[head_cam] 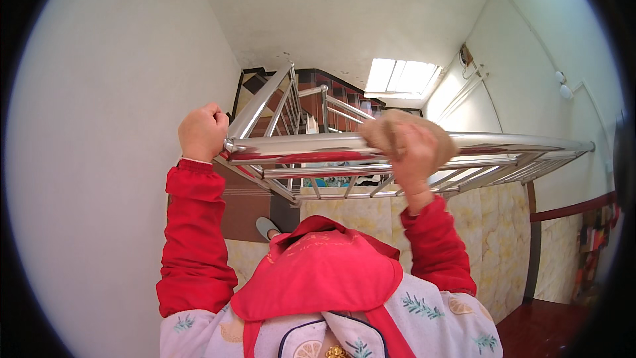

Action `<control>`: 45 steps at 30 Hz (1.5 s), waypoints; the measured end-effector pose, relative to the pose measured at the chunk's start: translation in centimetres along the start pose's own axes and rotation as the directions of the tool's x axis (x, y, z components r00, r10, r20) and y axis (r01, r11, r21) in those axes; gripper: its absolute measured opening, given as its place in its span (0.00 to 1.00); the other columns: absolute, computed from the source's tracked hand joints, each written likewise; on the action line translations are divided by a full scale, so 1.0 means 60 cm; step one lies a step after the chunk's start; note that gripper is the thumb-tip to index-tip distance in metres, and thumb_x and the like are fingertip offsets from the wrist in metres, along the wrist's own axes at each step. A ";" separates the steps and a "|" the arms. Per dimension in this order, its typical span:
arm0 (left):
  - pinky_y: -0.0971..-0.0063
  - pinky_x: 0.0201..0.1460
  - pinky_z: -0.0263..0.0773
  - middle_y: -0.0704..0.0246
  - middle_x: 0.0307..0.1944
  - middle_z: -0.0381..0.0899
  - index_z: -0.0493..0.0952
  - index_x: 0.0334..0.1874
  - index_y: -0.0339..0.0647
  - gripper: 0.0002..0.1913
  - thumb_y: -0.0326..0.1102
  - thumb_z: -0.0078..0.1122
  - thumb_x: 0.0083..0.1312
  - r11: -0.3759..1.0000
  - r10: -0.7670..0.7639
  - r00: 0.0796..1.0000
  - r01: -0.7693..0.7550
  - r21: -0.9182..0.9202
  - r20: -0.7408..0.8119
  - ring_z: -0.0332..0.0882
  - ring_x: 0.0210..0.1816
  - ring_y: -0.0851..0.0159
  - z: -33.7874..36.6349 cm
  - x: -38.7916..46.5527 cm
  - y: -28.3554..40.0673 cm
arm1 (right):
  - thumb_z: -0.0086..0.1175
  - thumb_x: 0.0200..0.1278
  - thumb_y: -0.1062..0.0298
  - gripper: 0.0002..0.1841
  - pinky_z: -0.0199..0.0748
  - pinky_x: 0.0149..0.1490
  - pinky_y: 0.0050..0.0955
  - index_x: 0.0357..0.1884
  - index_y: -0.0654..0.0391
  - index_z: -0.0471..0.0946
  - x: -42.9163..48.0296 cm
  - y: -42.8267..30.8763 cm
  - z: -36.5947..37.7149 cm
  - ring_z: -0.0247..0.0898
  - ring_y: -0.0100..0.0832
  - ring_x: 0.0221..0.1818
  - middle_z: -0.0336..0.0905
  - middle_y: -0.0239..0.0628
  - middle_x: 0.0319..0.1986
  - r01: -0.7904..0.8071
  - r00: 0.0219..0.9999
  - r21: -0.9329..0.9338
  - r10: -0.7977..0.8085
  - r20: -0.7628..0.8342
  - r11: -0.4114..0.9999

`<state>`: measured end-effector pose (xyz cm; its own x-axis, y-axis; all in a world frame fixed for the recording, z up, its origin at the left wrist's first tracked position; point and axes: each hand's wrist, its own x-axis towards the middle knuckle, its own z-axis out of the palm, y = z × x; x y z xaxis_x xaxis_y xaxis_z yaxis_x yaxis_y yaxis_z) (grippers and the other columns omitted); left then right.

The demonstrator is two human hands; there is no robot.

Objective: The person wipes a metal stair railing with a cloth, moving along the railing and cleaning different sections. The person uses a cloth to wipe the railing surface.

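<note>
My right hand [415, 156] grips a brown cloth [432, 134], which lies over the top rail of a stainless steel stair railing [308, 146]; hand and cloth are slightly blurred. My left hand [202, 132] is curled into a fist at the left end of that rail, beside the joint with a second, sloping handrail [261, 102]. Whether the left fingers hold part of the rail cannot be told, as the back of the hand hides it. Red sleeve covers reach to both wrists, and a red apron [318, 278] hangs before my chest.
A white wall [99, 159] rises close on my left. Beyond the railing, stairs [338, 94] go down near a bright window [402, 77]. Below are yellowish marbled floor tiles [487, 238] and brown tiles [246, 209]. A dark red surface [541, 325] lies at lower right.
</note>
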<state>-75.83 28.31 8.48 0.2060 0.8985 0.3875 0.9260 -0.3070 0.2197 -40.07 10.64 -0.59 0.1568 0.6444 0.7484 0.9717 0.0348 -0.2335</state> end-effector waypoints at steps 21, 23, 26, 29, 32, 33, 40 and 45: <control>0.59 0.31 0.72 0.62 0.24 0.81 0.81 0.30 0.45 0.09 0.38 0.52 0.61 0.999 0.001 1.000 -0.002 -0.046 -0.025 0.79 0.28 0.51 0.004 -0.002 -0.007 | 0.62 0.53 0.62 0.21 0.62 0.65 0.45 0.50 0.57 0.79 0.015 -0.115 0.050 0.73 0.40 0.58 0.80 0.39 0.53 0.201 0.971 0.189 -0.221 0.094 0.961; 0.59 0.31 0.72 0.62 0.24 0.81 0.81 0.30 0.45 0.09 0.38 0.52 0.61 0.999 -0.008 1.000 0.006 -0.052 -0.021 0.79 0.28 0.51 0.001 -0.003 -0.005 | 0.61 0.53 0.63 0.21 0.62 0.65 0.45 0.50 0.57 0.79 0.014 -0.098 0.039 0.73 0.41 0.58 0.80 0.39 0.52 0.185 0.973 0.169 -0.204 0.107 0.968; 0.59 0.31 0.72 0.62 0.24 0.81 0.81 0.30 0.44 0.09 0.38 0.52 0.61 0.999 -0.010 1.000 0.010 -0.050 -0.016 0.79 0.28 0.51 0.003 -0.003 -0.009 | 0.61 0.52 0.65 0.21 0.62 0.65 0.45 0.51 0.57 0.79 0.006 -0.046 0.021 0.73 0.42 0.58 0.80 0.39 0.51 0.144 0.983 0.111 -0.155 0.101 0.983; 0.60 0.31 0.72 0.62 0.24 0.81 0.81 0.31 0.45 0.09 0.38 0.52 0.61 0.999 -0.007 1.000 0.007 -0.042 -0.015 0.79 0.28 0.51 0.004 -0.002 -0.006 | 0.61 0.50 0.70 0.22 0.63 0.65 0.45 0.51 0.57 0.80 -0.006 0.030 -0.014 0.73 0.44 0.57 0.81 0.40 0.49 0.081 0.995 0.019 -0.082 0.054 0.997; 0.60 0.31 0.71 0.62 0.23 0.80 0.80 0.31 0.44 0.11 0.39 0.50 0.61 0.998 0.005 1.000 -0.006 -0.055 -0.029 0.79 0.28 0.52 0.008 -0.002 -0.011 | 0.62 0.48 0.73 0.22 0.64 0.64 0.43 0.51 0.57 0.81 -0.019 0.123 -0.055 0.73 0.45 0.56 0.81 0.42 0.48 -0.042 0.998 -0.062 0.039 -0.042 0.997; 0.60 0.30 0.71 0.62 0.23 0.80 0.80 0.30 0.44 0.10 0.39 0.51 0.61 0.999 -0.003 1.000 0.001 -0.051 -0.027 0.78 0.28 0.52 0.007 -0.003 -0.011 | 0.63 0.49 0.72 0.22 0.64 0.64 0.43 0.51 0.58 0.81 -0.022 0.156 -0.067 0.73 0.46 0.56 0.81 0.43 0.48 -0.075 0.996 -0.093 0.069 -0.065 0.993; 0.60 0.30 0.71 0.63 0.23 0.81 0.80 0.29 0.44 0.09 0.38 0.52 0.62 0.999 -0.014 1.000 0.014 -0.041 -0.007 0.78 0.27 0.52 0.002 -0.003 -0.001 | 0.61 0.60 0.64 0.22 0.64 0.66 0.41 0.55 0.62 0.78 -0.041 0.379 -0.152 0.70 0.50 0.60 0.78 0.50 0.53 -0.403 0.914 -0.285 0.365 -0.177 0.870; 0.59 0.30 0.72 0.62 0.24 0.81 0.81 0.29 0.44 0.10 0.38 0.52 0.61 1.000 0.003 0.999 -0.004 -0.024 -0.051 0.79 0.28 0.51 0.008 -0.004 -0.008 | 0.59 0.61 0.64 0.22 0.64 0.67 0.40 0.56 0.62 0.77 -0.045 0.407 -0.158 0.69 0.50 0.61 0.77 0.51 0.55 -0.462 0.887 -0.336 0.416 -0.202 0.821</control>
<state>-76.19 28.43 7.84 0.1927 0.8805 0.4332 0.9173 -0.3184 0.2390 -15.08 2.52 -2.41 0.5790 0.4315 0.6918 0.7845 -0.5260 -0.3285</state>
